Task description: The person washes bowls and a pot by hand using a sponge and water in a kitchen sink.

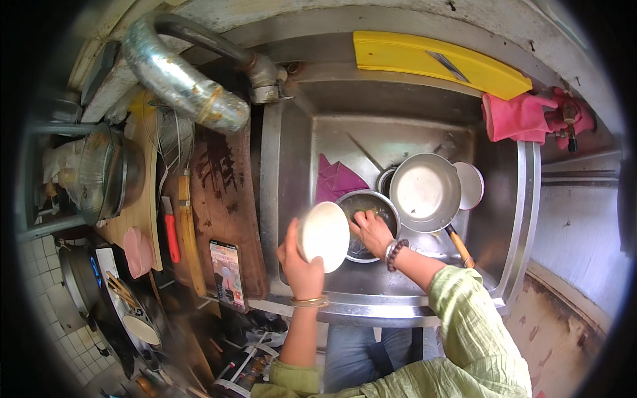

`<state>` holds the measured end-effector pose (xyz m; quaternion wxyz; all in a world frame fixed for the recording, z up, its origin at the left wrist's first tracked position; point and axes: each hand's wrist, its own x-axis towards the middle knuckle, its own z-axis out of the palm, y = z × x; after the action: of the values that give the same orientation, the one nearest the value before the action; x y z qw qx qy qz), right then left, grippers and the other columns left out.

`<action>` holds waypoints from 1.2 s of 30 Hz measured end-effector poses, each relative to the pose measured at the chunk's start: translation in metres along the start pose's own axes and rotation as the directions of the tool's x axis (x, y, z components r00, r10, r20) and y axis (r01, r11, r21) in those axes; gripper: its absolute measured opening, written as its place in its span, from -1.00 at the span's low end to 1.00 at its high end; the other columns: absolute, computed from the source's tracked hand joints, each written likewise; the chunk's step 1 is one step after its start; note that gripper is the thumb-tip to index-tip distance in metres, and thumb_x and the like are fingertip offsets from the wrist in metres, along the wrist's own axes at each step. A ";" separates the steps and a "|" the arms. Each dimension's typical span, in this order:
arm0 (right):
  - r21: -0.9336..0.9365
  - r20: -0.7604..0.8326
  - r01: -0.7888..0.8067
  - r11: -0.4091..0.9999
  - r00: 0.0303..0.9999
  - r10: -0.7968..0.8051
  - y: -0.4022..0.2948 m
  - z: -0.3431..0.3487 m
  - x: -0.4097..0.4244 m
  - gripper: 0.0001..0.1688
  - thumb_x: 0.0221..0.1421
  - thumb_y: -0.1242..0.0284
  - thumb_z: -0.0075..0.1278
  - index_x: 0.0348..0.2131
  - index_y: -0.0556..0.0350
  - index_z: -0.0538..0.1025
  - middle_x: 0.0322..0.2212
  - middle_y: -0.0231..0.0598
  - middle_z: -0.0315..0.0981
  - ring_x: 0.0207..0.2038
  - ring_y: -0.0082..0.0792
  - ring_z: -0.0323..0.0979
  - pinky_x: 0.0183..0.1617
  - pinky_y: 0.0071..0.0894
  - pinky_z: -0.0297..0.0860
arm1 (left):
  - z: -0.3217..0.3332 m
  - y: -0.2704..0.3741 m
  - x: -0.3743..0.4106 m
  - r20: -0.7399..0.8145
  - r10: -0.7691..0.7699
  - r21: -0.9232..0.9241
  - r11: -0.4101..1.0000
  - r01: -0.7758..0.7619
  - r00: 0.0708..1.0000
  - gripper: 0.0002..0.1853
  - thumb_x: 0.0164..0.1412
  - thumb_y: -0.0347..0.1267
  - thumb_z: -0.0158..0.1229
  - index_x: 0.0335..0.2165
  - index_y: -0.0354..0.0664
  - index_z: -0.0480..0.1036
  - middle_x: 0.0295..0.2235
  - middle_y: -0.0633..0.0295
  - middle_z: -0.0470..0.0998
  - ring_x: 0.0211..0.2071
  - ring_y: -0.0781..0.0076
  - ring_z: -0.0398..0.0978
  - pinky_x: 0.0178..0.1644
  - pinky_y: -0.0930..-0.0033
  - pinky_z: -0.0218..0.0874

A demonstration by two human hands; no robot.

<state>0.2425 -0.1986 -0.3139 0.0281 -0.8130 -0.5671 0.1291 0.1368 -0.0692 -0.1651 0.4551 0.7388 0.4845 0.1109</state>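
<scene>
My left hand (303, 263) grips a white bowl (326, 236) by its rim, tilted above the sink's near left part. Over a round metal basin (362, 199) my right hand (371, 231) reaches in, its fingers inside and partly bent. Whether those fingertips hold anything cannot be made out. Wet bits cling to the basin's inner wall. Touching it on the right is a pale metal pot (423, 186) with a wooden handle (459, 245). Behind the pot a white enamel dish (470, 185) is partly hidden. A folded purple cloth (341, 178) lies on the sink floor at left.
A stainless steel sink (393, 129) surrounds these things. Along its back edge lies a yellow slicer (408, 57), with pink rubber gloves (517, 117) at the corner. A metal-wrapped pipe (174, 74) arches at upper left. A phone (228, 273) rests on a wooden cutting board (219, 199) beside a red-handled knife (170, 234).
</scene>
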 end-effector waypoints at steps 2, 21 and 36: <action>0.194 0.059 -0.085 0.977 0.995 0.075 0.006 0.004 0.006 -0.59 -0.03 0.51 -0.10 -0.10 0.01 0.40 -0.16 -0.13 0.29 -0.18 -0.14 0.36 -0.17 -0.30 0.41 | 0.005 -0.007 0.000 0.103 -0.188 -0.533 0.819 0.214 0.977 -0.17 -0.36 -0.68 -0.11 0.08 -0.21 0.22 -0.11 0.07 0.36 -0.04 0.15 0.35 0.07 0.26 0.21; 0.943 0.011 -0.131 0.305 0.931 0.366 -0.039 -0.104 0.033 -0.64 0.06 0.45 0.01 -0.22 0.24 0.22 -0.42 0.23 0.35 -0.31 0.26 0.34 -0.27 -0.02 0.26 | 0.038 0.000 -0.020 0.357 -0.274 -0.701 0.553 0.450 0.893 -0.09 -0.25 -0.76 0.03 0.16 -0.15 0.00 0.06 0.11 0.23 0.09 0.19 0.25 0.03 0.28 0.27; 0.897 -0.053 -0.153 0.415 0.894 0.444 -0.029 -0.110 0.027 -0.69 -0.03 0.54 -0.05 -0.23 0.28 0.30 -0.45 0.24 0.41 -0.33 0.23 0.39 -0.28 0.07 0.30 | 0.047 0.012 -0.010 0.249 -0.158 -0.689 0.664 0.289 0.956 -0.03 -0.37 -0.79 -0.02 0.16 -0.15 0.06 0.10 0.15 0.20 0.14 0.24 0.15 0.23 0.28 -0.02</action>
<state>0.2518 -0.1521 -0.2067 0.4957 -0.7801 -0.2537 0.2852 0.1677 -0.1055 -0.1796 0.7565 0.4428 0.4495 0.1722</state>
